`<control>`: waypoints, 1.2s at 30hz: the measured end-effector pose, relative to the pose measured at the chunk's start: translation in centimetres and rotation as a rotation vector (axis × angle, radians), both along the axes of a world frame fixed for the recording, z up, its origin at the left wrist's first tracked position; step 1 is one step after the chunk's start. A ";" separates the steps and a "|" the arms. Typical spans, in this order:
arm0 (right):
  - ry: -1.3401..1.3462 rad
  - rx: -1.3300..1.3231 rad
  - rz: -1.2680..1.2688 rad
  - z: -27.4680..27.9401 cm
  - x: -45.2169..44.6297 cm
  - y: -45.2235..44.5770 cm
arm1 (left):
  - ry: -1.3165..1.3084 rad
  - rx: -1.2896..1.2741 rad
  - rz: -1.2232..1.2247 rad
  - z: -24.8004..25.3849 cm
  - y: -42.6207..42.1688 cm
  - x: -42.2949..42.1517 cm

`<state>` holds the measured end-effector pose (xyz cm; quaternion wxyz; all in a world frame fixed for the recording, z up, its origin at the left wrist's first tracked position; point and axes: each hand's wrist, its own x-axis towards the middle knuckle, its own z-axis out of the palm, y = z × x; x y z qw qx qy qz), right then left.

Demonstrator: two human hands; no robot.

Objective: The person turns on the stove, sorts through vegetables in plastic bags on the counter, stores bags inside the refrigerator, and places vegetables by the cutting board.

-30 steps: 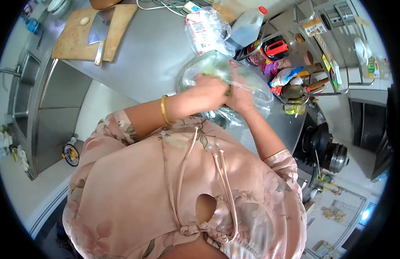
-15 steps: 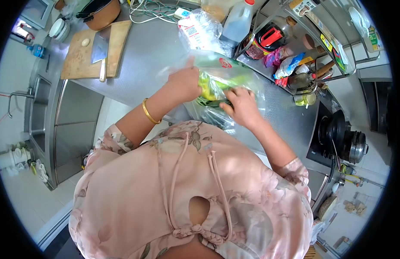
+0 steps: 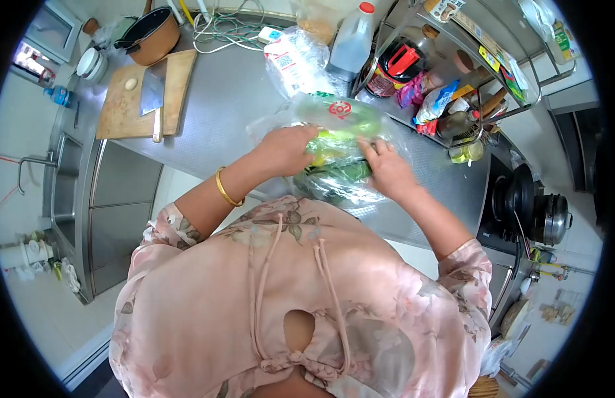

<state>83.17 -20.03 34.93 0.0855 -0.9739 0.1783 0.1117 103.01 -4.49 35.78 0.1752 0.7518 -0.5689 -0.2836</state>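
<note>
A clear plastic bag [image 3: 340, 174] with a red print on its far part lies on the counter in front of me. Through the film I see green vegetables [image 3: 334, 154], yellow-green above and darker below; their kind is not plain. My left hand [image 3: 291, 149], with a gold bangle on its wrist, is closed on the bag's left side, its fingertips partly hidden by film. On the right side of the bag, my right hand [image 3: 392, 171] rests with fingers stretched over the plastic, slightly blurred.
A cutting board [image 3: 178, 86] bears a cleaver [image 3: 153, 93] and a garlic-like bulb [image 3: 131, 84]. Behind the bag are a crumpled plastic package [image 3: 301, 63] and a jug [image 3: 352, 43]. A wire rack [image 3: 476, 63] with bottles stands right, near the stove [image 3: 493, 229].
My right hand has drawn out of the bag's opening to its outer right side. The film now covers more of the vegetables, and the red print sits nearer and lower. The view has shifted slightly.
</note>
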 end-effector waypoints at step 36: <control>-0.735 0.901 -0.476 9.0 4.4 -3.2 | -0.105 0.040 -0.101 3.5 4.0 -0.3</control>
